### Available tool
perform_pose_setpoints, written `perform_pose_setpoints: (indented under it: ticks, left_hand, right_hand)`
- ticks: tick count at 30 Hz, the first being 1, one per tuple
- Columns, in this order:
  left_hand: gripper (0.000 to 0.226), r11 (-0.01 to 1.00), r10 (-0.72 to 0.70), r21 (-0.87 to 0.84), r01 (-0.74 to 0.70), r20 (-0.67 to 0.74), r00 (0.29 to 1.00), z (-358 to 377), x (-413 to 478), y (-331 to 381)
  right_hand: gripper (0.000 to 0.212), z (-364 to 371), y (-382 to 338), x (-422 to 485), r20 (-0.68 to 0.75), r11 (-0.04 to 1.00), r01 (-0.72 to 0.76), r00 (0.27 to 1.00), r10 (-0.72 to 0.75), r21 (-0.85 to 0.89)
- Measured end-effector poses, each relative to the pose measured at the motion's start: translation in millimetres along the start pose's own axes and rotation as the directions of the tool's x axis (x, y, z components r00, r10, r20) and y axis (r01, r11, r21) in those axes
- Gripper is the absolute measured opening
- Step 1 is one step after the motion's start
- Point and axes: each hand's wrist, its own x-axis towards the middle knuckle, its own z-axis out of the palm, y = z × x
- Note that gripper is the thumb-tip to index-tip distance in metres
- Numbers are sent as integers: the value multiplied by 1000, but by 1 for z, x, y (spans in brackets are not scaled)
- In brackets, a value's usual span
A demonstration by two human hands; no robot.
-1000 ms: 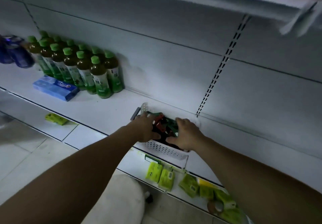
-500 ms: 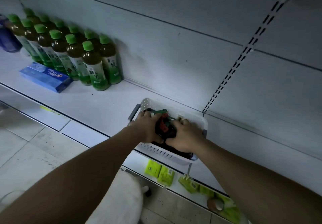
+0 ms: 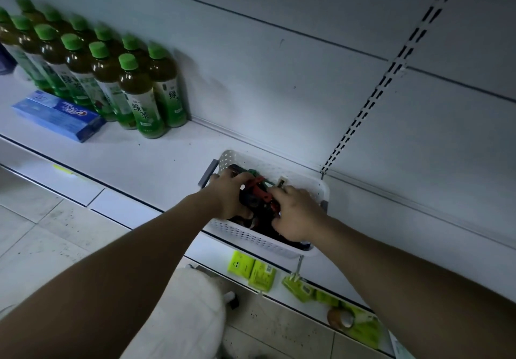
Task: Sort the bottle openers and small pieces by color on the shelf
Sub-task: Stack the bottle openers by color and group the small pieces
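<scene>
A white perforated basket (image 3: 251, 237) sits on the white shelf (image 3: 156, 168), close to the back wall. It holds a heap of red, green and dark bottle openers and small pieces (image 3: 258, 194). Both of my hands are inside the basket. My left hand (image 3: 230, 194) curls over the left side of the heap and grips it. My right hand (image 3: 294, 215) curls round the right side of the same heap. The pieces under my hands are hidden.
Several green-capped tea bottles (image 3: 136, 90) stand at the shelf's left, with a blue toothpaste box (image 3: 58, 115) lying in front of them. Green packets (image 3: 252, 270) and a tape roll (image 3: 342, 319) lie on the lower shelf. A white stool (image 3: 184, 316) stands below my arms.
The view has tilted down and closer to the basket. Both hands have stayed in the basket, gathering the red and dark pieces tighter between them.
</scene>
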Motion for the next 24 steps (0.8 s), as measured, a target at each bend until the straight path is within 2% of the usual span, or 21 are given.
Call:
perform_pose_setpoints:
  ticks: [6, 10, 17, 22, 24]
  left_hand:
    - [88, 997, 55, -53, -56, -24, 998, 0, 1, 0]
    - [79, 979, 72, -187, -83, -68, 995, -4, -1, -2]
    - [71, 978, 118, -176, -116, -1, 993, -2, -3, -1]
    - [111, 997, -24, 71, 16, 101, 995, 4, -5, 8]
    - [112, 995, -24, 98, 16, 80, 996, 4, -3, 13]
  right_hand:
    - [60, 1, 5, -5, -203, 988, 141, 971, -127, 57]
    - [52, -4, 10, -7, -319, 969, 182, 940, -122, 167]
    - [49, -7, 11, -11, -408, 950, 165, 912, -44, 264]
    - [49, -8, 11, -11, -402, 947, 112, 915, 20, 300]
    - [48, -8, 13, -10, -381, 950, 89, 924, 34, 301]
